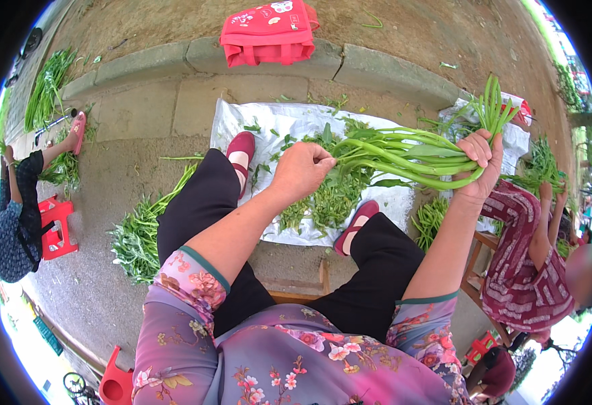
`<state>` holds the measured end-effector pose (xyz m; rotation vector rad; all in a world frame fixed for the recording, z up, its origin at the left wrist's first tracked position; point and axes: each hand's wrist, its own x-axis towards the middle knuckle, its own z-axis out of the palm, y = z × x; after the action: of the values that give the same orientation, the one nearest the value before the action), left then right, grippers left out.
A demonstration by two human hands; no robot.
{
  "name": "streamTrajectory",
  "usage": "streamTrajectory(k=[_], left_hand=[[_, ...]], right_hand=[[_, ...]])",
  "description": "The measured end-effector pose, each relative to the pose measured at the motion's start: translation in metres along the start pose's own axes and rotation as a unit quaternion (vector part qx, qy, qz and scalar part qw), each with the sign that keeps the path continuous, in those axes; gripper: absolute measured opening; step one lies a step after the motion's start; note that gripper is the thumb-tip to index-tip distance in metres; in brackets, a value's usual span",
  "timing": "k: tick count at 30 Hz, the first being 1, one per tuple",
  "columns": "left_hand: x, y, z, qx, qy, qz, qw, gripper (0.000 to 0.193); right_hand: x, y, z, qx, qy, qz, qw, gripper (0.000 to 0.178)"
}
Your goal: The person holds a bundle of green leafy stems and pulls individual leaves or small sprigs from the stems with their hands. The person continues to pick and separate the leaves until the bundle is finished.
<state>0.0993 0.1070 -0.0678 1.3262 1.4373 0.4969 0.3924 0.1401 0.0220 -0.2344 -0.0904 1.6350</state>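
Left of centre in the frame, the left hand [301, 170] is closed, its fingertips pinched on the leafy end of a bunch of green stalks [404, 156]. The bunch runs across the centre-right of the frame, held in the air above a white sheet [269, 121] spread on the pavement, where a pile of trimmed leaves [330, 199] lies between the person's two red shoes. At the right, the right hand [479, 162] is wrapped fully around the stalks near their middle, with the cut ends fanning up past it toward the upper right.

Handling, as judged from this view: the bunch looks light. The stalks appear springy but snap-prone, and the leaves soft and easily torn. The stems may be smooth and could slide against one another. The firm mid-section, where the right hand sits, seems the sound place for a full grip; the leafy end suits only a light pinch.
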Motion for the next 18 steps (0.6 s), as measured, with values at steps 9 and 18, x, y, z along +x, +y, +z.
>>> streamTrajectory(k=[9,18], left_hand=[[0.0014,-0.0020,0.0006,-0.015,0.004,0.024,1.000,0.015],[0.0024,-0.0009,-0.0021,0.003,0.016,0.004,1.000,0.020]], right_hand=[[-0.0026,-0.0070,-0.0015,0.000,0.021,-0.004,1.000,0.026],[-0.0034,-0.0098,-0.0032,-0.001,0.020,-0.010,1.000,0.025]])
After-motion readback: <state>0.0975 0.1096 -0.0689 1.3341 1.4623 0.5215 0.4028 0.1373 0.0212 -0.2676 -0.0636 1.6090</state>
